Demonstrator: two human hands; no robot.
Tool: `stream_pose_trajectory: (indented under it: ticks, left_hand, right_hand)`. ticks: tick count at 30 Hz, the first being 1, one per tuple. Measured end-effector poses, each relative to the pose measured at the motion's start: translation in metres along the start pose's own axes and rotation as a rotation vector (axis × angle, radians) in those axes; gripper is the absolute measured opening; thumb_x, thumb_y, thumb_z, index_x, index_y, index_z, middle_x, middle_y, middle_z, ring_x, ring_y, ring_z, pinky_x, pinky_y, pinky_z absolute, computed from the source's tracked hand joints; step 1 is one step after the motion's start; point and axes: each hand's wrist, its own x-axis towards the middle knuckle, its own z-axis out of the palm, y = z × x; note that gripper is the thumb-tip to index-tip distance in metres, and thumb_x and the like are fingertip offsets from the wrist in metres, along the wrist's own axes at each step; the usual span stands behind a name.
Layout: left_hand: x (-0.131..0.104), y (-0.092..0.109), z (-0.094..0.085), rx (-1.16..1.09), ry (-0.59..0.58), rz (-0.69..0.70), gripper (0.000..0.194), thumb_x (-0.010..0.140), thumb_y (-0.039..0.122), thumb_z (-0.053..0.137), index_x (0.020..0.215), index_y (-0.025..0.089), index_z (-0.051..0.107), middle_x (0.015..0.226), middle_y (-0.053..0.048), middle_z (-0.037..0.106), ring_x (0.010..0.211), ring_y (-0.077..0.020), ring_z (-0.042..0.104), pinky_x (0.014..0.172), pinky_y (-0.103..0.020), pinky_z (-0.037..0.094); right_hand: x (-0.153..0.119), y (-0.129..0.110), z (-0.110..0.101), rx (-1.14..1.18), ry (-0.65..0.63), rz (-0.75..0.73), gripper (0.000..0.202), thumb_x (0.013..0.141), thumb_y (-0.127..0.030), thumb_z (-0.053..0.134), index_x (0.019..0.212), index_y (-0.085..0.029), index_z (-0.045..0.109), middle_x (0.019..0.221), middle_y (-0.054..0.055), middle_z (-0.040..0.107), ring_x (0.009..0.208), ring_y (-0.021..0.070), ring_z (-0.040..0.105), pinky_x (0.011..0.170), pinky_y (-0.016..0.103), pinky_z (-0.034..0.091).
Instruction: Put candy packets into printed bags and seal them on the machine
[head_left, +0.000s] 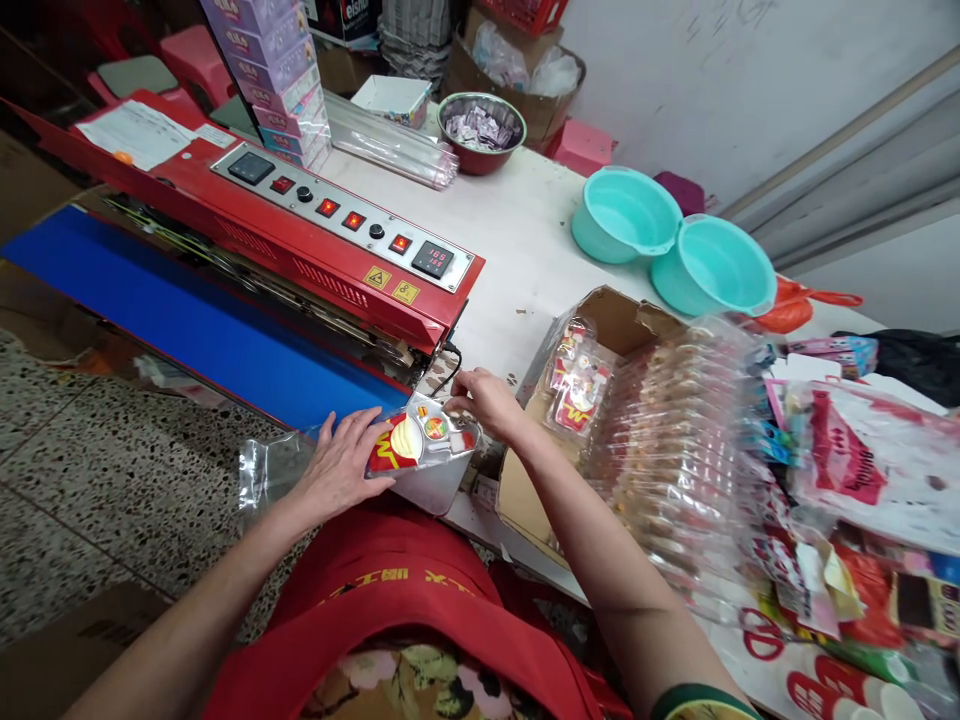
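Observation:
A clear plastic package (420, 440) with red and yellow printed pieces inside lies at the near end of a blue conveyor belt (225, 325). My left hand (341, 465) rests over the package's left side, fingers spread and pressed lightly on it. At its upper right edge is my right hand (480, 400), fingers pinched together; whatever they grip is too small to make out. A loose clear bag part (270, 470) sticks out left of my left hand. Beside the belt stands a red sealing machine (337, 245) with lit switches and a digital display.
An open cardboard box (525, 490) right of my hands holds similar packages (581, 385) and a row of clear plastic cases (667, 440). Behind are two turquoise basins (626, 215), a metal bowl (480, 130) and stacked boxes (274, 75). Red scissors (763, 635) and packets lie right.

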Motion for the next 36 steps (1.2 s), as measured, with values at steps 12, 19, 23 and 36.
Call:
stream_pose_trajectory:
  ticks: [12, 19, 23, 36]
  left_hand:
    - [-0.004, -0.001, 0.004, -0.007, 0.019, -0.012, 0.064, 0.074, 0.039, 0.067, 0.132, 0.025, 0.044, 0.145, -0.013, 0.043, 0.132, -0.0322, 0.039, 0.113, -0.06, 0.014]
    - [-0.004, -0.002, 0.003, -0.011, 0.025, -0.012, 0.063, 0.074, 0.039, 0.067, 0.131, 0.025, 0.046, 0.144, -0.012, 0.044, 0.132, -0.0322, 0.039, 0.113, -0.059, 0.017]
    - [-0.004, -0.001, 0.001, -0.013, 0.015, -0.02, 0.064, 0.074, 0.039, 0.067, 0.132, 0.025, 0.045, 0.145, -0.013, 0.044, 0.132, -0.0322, 0.039, 0.113, -0.059, 0.017]
    - [0.003, -0.007, -0.007, -0.016, -0.077, 0.047, 0.077, 0.075, 0.049, 0.069, 0.142, 0.032, 0.037, 0.143, -0.011, 0.042, 0.131, -0.0327, 0.039, 0.111, -0.058, 0.021]
  right_hand:
    - [-0.019, 0.022, 0.023, 0.283, 0.249, 0.116, 0.014, 0.084, -0.033, 0.066, 0.077, -0.021, 0.067, 0.084, 0.002, 0.059, 0.075, 0.0153, 0.057, 0.068, 0.028, 0.043]
    - [-0.021, 0.012, 0.04, 0.797, 0.295, 0.42, 0.042, 0.061, -0.033, 0.08, 0.098, -0.019, 0.064, 0.103, 0.004, 0.064, 0.076, 0.0146, 0.062, 0.065, 0.027, 0.05]
    - [-0.01, 0.011, 0.034, 1.059, 0.075, 0.591, 0.047, 0.05, -0.028, 0.086, 0.091, -0.016, 0.064, 0.077, 0.001, 0.067, 0.063, 0.0132, 0.059, 0.054, 0.024, 0.047]
    - [0.007, 0.008, 0.029, 1.037, 0.048, 0.707, 0.048, 0.032, -0.012, 0.091, 0.068, -0.016, 0.06, 0.05, -0.008, 0.056, 0.045, 0.008, 0.049, 0.044, 0.02, 0.036]
